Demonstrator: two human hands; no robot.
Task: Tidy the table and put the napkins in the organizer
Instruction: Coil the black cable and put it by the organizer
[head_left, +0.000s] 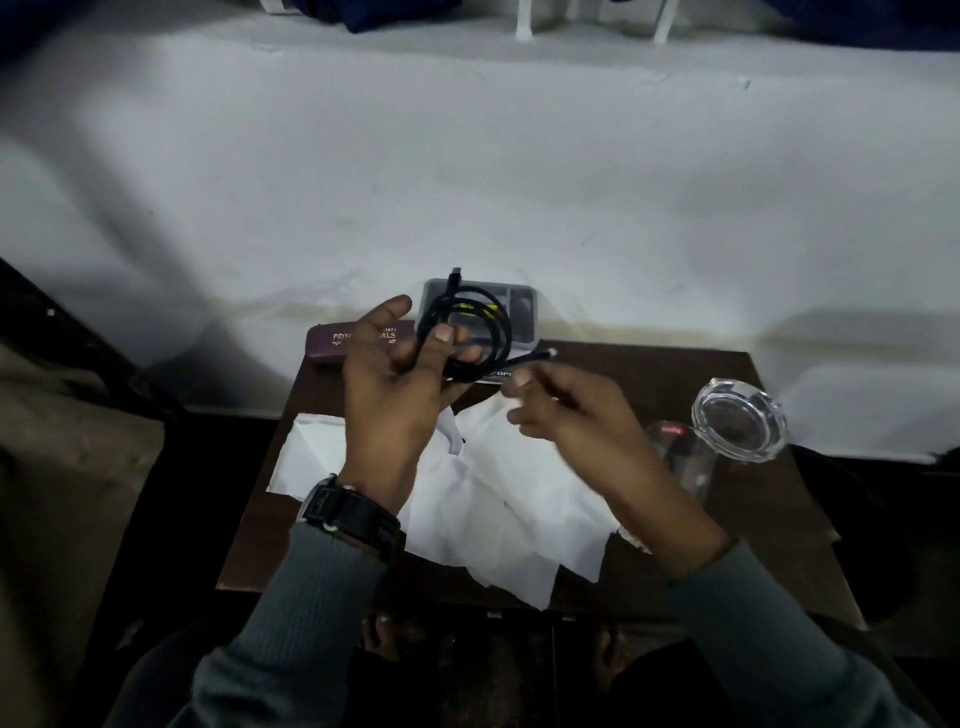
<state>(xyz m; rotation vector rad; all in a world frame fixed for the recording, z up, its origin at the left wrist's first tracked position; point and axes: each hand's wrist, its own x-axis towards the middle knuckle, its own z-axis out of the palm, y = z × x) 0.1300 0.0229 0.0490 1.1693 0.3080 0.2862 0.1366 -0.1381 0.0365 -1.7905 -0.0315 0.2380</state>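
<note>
My left hand (400, 384) holds a coiled black cable (475, 327) above the small dark table (675, 374), thumb and fingers pinching the loops. One plug sticks up at the top of the coil. My right hand (566, 415), blurred, grips the cable's loose end near its tip. Several white napkins (483, 499) lie spread and crumpled on the table under both hands. A clear plastic organizer box (522, 312) sits at the table's far edge, partly hidden behind the coil.
A maroon case (332, 340) with white lettering lies at the far left of the table. A glass ashtray (740, 421) stands at the right, with a drinking glass (680, 457) beside it. A white sheet covers the surface beyond.
</note>
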